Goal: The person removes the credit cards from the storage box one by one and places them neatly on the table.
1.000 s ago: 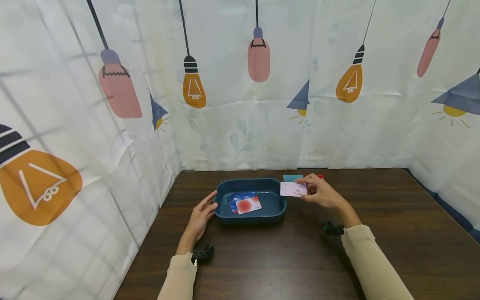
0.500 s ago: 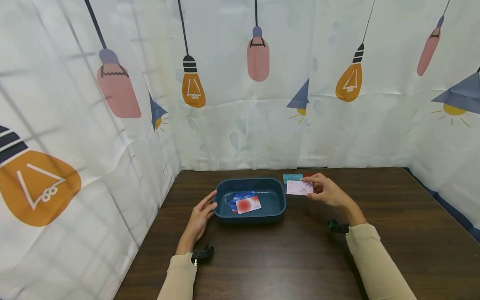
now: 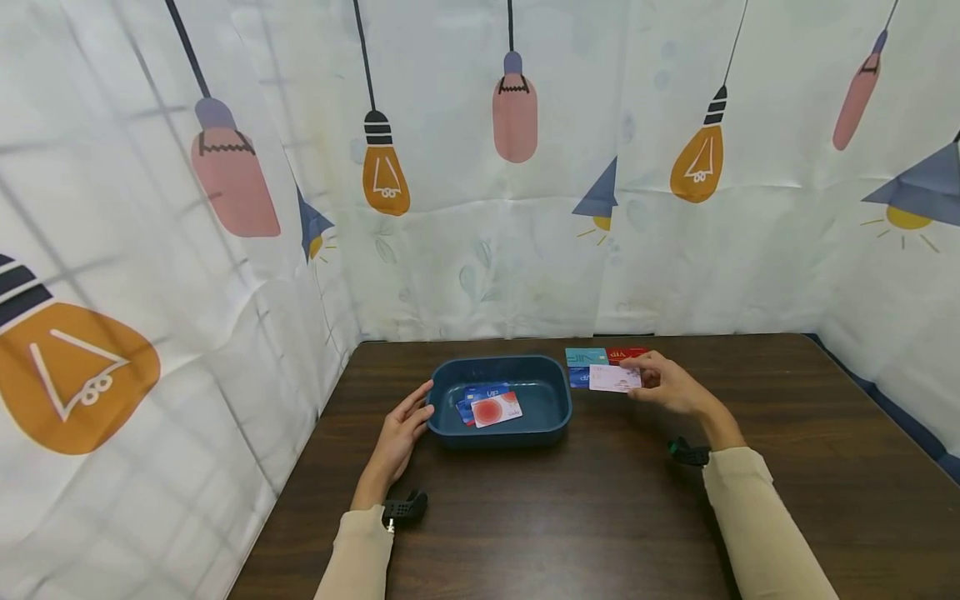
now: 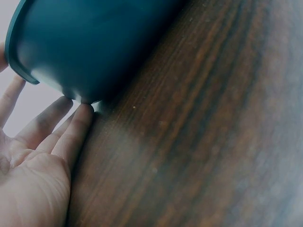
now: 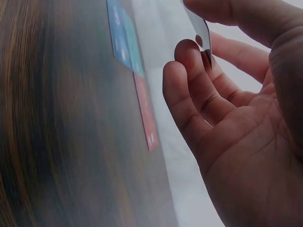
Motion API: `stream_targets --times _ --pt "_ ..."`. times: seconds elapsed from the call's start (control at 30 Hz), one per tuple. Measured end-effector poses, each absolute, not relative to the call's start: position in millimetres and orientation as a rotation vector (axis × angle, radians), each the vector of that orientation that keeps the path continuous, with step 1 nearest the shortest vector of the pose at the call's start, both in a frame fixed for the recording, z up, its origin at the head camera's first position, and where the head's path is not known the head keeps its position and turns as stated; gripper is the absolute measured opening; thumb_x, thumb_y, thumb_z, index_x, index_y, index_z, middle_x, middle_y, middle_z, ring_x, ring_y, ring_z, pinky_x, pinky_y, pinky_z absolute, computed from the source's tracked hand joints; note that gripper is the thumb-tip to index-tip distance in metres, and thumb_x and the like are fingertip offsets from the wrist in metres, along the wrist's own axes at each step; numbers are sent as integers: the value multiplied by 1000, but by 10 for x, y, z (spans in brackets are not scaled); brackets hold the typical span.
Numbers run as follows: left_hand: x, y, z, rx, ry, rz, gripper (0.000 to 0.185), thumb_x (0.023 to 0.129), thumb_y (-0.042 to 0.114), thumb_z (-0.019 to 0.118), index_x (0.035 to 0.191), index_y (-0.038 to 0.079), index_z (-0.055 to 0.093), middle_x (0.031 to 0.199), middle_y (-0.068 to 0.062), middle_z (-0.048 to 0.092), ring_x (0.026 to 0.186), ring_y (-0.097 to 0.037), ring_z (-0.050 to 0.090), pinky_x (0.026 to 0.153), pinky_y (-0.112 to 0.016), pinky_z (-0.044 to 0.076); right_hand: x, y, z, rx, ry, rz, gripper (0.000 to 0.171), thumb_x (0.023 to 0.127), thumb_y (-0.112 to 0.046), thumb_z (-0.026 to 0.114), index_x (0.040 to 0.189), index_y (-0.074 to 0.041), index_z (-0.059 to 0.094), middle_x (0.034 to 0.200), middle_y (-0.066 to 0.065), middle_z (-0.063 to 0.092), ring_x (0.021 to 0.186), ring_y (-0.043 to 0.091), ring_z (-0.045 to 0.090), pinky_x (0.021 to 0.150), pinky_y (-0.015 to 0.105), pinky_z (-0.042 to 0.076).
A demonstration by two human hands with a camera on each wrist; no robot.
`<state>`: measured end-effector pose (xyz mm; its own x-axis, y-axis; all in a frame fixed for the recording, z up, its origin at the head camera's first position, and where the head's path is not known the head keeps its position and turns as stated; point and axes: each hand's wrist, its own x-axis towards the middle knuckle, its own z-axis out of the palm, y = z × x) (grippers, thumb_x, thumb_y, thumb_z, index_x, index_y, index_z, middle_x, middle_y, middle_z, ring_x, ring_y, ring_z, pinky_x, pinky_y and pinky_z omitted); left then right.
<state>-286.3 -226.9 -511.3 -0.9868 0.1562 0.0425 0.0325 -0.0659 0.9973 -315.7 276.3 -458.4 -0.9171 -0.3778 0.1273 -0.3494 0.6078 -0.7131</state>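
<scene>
My right hand (image 3: 671, 385) pinches a pale pink card (image 3: 614, 378) between thumb and fingers. The card is raised over the table, to the right of a dark blue tray (image 3: 551, 429). Just behind it lie a teal card (image 3: 586, 357), a blue card (image 3: 579, 377) and a red card (image 3: 626, 352); the pink card and the hand cover parts of the blue and red ones. At the tray's left end my left hand (image 3: 399, 437) touches the outer wall with fairly straight fingertips. Inside the tray, a white card with a red circle (image 3: 497, 410) overlaps blue cards (image 3: 486, 392).
The brown wooden table (image 3: 540, 525) ends at a white curtain (image 3: 450, 275) printed with lamps, which hangs along the back and the sides. A dark strap (image 3: 688, 452) sits on the right wrist and another strap (image 3: 406, 507) on the left.
My right hand has moved to the right with the pink card, away from the tray, and more of the blue and red cards now shows. My left hand and the tray have stayed put.
</scene>
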Motion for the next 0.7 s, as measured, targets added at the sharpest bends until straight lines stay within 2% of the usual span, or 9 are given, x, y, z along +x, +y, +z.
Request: stream_targets --times 0.13,0.37,0.7 --pt "-2862 -2265 -5104 203 2087 2228 52 106 22 57 156 18 44 164 -11 37 149 -28 37 100 -19 49 -3166 2832 -4613 -589 2797 -1203 56 93 -20 75 143 -3 57 126 22 51 106 34 51 85 36 48" --pt "-2861 -2266 -5098 192 2083 2232 52 105 21 58 156 19 45 163 -11 39 147 -27 40 102 -21 49 -3169 2950 -4676 -516 2808 -1174 57 93 -21 75 143 -2 57 129 24 51 108 35 49 86 35 47" --pt "-2856 -2264 -5105 191 2078 2237 52 105 21 58 155 20 46 162 -9 40 147 -25 40 101 -20 49 -3172 3090 -4769 -470 2815 -1145 54 93 -23 75 140 0 60 120 22 53 100 30 47 76 30 42"
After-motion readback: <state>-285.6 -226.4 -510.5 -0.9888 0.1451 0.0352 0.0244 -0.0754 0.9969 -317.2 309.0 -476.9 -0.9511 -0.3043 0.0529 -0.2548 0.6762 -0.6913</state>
